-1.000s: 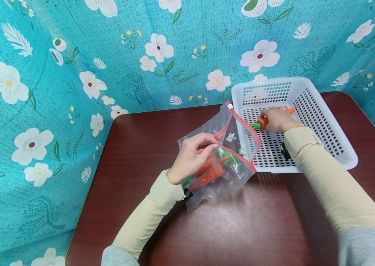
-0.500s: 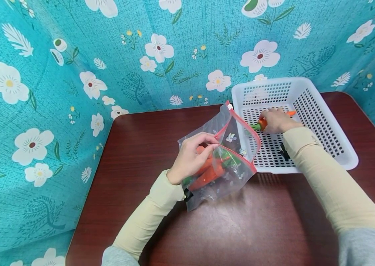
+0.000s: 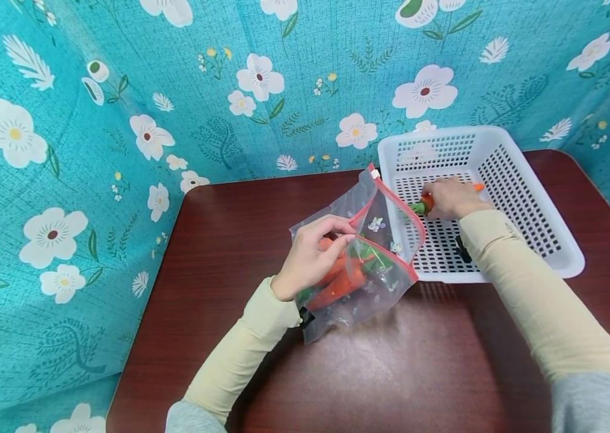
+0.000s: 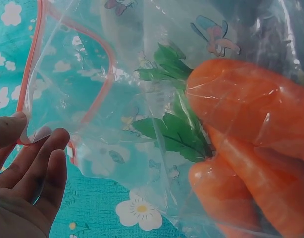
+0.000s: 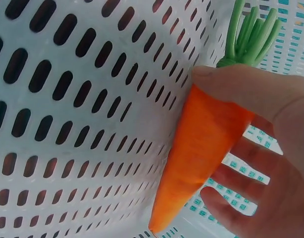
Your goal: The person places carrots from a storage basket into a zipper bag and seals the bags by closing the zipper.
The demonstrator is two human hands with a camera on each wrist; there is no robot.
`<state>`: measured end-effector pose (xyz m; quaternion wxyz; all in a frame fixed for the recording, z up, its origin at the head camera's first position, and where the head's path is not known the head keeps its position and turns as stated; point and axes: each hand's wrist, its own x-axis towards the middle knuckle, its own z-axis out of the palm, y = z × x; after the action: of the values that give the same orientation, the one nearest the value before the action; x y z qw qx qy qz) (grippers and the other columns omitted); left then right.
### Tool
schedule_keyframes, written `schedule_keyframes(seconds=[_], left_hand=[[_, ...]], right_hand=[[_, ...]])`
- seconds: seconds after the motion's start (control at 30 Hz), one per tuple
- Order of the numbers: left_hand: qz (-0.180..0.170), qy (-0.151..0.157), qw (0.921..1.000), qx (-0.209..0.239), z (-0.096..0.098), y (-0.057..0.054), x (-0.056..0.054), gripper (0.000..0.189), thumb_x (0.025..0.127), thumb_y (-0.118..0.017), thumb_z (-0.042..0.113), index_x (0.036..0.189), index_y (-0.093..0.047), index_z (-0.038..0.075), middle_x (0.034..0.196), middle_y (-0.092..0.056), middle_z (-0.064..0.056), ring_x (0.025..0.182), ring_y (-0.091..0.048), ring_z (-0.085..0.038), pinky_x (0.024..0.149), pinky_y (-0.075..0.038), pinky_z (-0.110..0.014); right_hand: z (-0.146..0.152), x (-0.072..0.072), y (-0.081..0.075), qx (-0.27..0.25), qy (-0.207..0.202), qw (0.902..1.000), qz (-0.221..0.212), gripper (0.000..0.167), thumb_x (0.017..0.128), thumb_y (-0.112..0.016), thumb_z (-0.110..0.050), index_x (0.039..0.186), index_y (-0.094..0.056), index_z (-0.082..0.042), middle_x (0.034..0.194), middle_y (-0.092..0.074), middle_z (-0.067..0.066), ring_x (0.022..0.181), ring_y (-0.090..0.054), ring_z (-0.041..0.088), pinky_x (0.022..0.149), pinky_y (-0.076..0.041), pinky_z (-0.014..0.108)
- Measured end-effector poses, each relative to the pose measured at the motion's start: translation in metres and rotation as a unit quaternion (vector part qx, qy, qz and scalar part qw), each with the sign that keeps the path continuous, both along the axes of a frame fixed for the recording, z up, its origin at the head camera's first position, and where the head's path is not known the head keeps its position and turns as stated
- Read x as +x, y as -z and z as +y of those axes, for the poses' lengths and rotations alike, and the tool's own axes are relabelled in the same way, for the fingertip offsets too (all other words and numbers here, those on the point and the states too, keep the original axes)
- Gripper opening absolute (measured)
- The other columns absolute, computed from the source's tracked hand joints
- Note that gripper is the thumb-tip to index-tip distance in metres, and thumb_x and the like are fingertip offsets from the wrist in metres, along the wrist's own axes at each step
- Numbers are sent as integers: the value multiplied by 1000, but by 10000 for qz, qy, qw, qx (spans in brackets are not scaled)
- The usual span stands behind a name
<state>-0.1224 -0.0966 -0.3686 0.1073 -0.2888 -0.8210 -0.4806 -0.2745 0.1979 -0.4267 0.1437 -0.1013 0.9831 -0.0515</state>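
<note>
My left hand point(image 3: 316, 252) pinches the red-edged rim of a clear zip bag point(image 3: 375, 294) between thumb and fingers. Several orange carrots point(image 4: 246, 109) with green leaves lie inside the bag, and its mouth gapes toward the basket. In the head view my right hand point(image 3: 450, 198) is down in the white basket, gripping a carrot point(image 5: 206, 144). The right wrist view shows the thumb across the carrot's thick end, just below its green stalks point(image 5: 248, 37), with the fingers behind it. The carrot's tip points away from the bag.
The white perforated basket point(image 3: 545, 198) stands at the back right of the dark red wooden table point(image 3: 229, 240), right beside the bag's mouth. A blue flowered cloth point(image 3: 305, 90) hangs behind and to the left. The bag's white slider point(image 3: 375, 174) sits at its top corner.
The right hand and its carrot have shifted very slightly toward the front of the basket. The left hand and the bag stay where they were.
</note>
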Motion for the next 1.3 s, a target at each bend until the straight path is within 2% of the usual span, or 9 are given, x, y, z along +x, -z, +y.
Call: schedule_keyframes(seconds=[0.13,0.37,0.5,0.6,0.83,1.0,1.13,1.3], left_hand=[[-5,9,10000,-20,0,0,0,11,89,-69,9,99,-67,6,101,-69,-6,93,-63,-13,84,-55,-21],[66,-7,10000,-59,0,-1,0,10,89,-68,9,99,-67,6,100,-69,-6,94,-64,-13,83,-54,-22],[114,-19,9999,1,0,0,-1,11,88,-69,5,98,-67,6,99,-69,-6,93,-64,-13,83,-55,-24],[143,-30,9999,40,0,-1,-2,12,86,-69,3,98,-68,6,99,-69,-6,93,-64,-13,83,-55,-26],[109,-28,9999,65,-1,0,-3,12,87,-70,6,99,-68,6,101,-69,-6,94,-65,-12,84,-56,-25],[108,-30,9999,55,-1,0,-3,13,86,-70,4,99,-67,6,100,-69,-6,92,-64,-12,81,-56,-27],[99,-35,9999,33,0,0,-3,14,86,-69,2,99,-67,6,100,-69,-6,91,-64,-12,80,-57,-27],[76,-52,10000,38,0,0,-3,14,86,-70,2,99,-67,6,100,-69,-6,91,-64,-13,80,-57,-28]], right_hand=[[1,0,1,115,-59,9999,97,49,76,-78,-15,119,-59,-3,108,-58,20,100,-46,39,90,-37,63],[3,1,-5,282,-430,9972,546,44,74,-80,-21,108,-59,-4,99,-61,17,87,-56,34,76,-46,53],[3,3,-8,379,-624,9951,663,44,74,-80,-24,107,-58,-5,99,-61,17,87,-57,35,78,-45,55],[5,3,-11,402,-676,9947,667,45,75,-80,-25,109,-58,-4,100,-61,18,88,-57,35,81,-44,56],[9,4,-20,465,-837,9913,907,51,78,-77,-29,115,-58,0,101,-62,18,83,-60,32,75,-47,51],[13,5,-26,312,-834,9903,1063,49,79,-76,-29,113,-57,1,100,-62,19,79,-58,31,74,-48,48],[17,7,-30,114,-730,9894,1251,51,82,-73,-30,118,-56,2,106,-61,23,84,-57,35,77,-48,51],[21,10,-36,-470,-536,9872,1426,56,85,-69,-29,127,-51,3,112,-58,26,89,-56,37,77,-47,52]])
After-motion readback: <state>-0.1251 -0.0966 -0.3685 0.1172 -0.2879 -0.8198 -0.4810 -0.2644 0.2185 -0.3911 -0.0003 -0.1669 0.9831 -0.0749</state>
